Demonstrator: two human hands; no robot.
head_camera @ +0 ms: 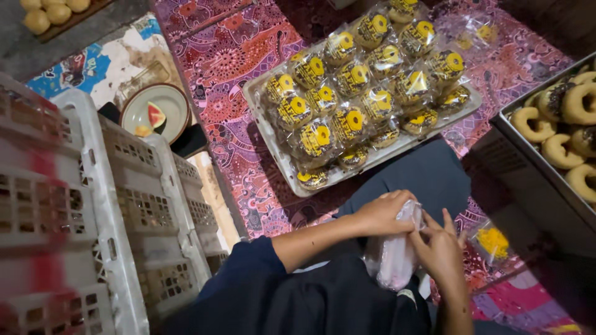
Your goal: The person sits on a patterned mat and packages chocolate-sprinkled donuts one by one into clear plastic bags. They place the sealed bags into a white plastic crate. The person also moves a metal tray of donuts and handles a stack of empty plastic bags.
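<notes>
My left hand [383, 214] and my right hand [439, 248] meet over my lap, both gripping a clear plastic bag [395, 260] with something pale pink inside. The left fingers pinch the bag's top edge; the right hand holds its side. Ahead of my knees lies a white tray [273, 133] piled with several wrapped pastries [351, 93] in clear packets with yellow round labels.
A metal tray [528, 155] of ring doughnuts [559, 149] sits at the right. White plastic crates [112, 211] stand stacked at the left. A plate [139, 108] with a fruit slice lies beyond them. A patterned pink cloth [230, 56] covers the floor. A small yellow-labelled packet [493, 241] lies by my right hand.
</notes>
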